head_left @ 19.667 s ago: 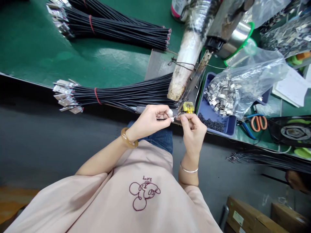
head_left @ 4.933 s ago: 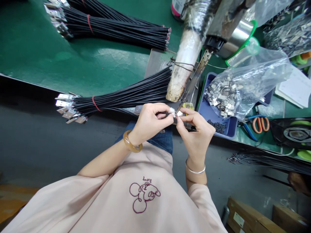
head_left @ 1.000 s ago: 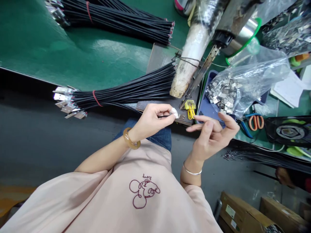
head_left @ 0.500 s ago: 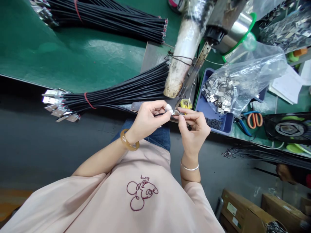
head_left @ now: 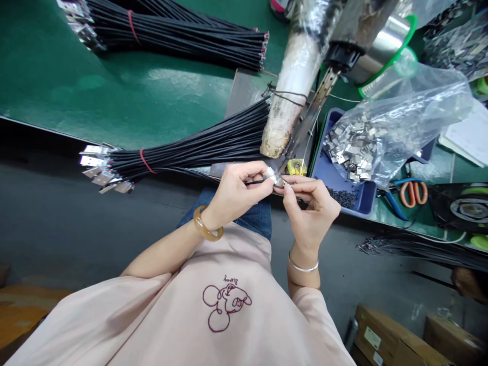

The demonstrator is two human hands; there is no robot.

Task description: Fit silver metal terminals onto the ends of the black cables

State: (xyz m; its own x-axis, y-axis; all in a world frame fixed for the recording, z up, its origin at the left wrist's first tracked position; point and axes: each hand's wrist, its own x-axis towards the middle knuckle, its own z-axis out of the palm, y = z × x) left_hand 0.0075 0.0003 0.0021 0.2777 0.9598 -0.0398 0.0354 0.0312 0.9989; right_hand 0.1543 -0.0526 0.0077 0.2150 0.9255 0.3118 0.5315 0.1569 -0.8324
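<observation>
My left hand is closed round the end of a black cable, with white wraps on its fingertips. At that end, my right hand pinches a small metal connector between thumb and index finger. A thin silvery wire runs down toward my right fingers; whether they grip it too, I cannot tell. The slanting metal shaft of a soldering iron comes down just above my fingertips. A banded bundle of black cables with flat metal plugs lies behind my left hand.
A plastic-wrapped white tube hangs over the work spot. Right of it is a blue tray with metal shells in a clear bag. Orange-and-blue pliers and a spool lie farther right. Another cable bundle rests at the back.
The right hand, open and apart a second ago, has come in to the cable end and closed there. The left hand keeps its hold. The view has shifted slightly.
</observation>
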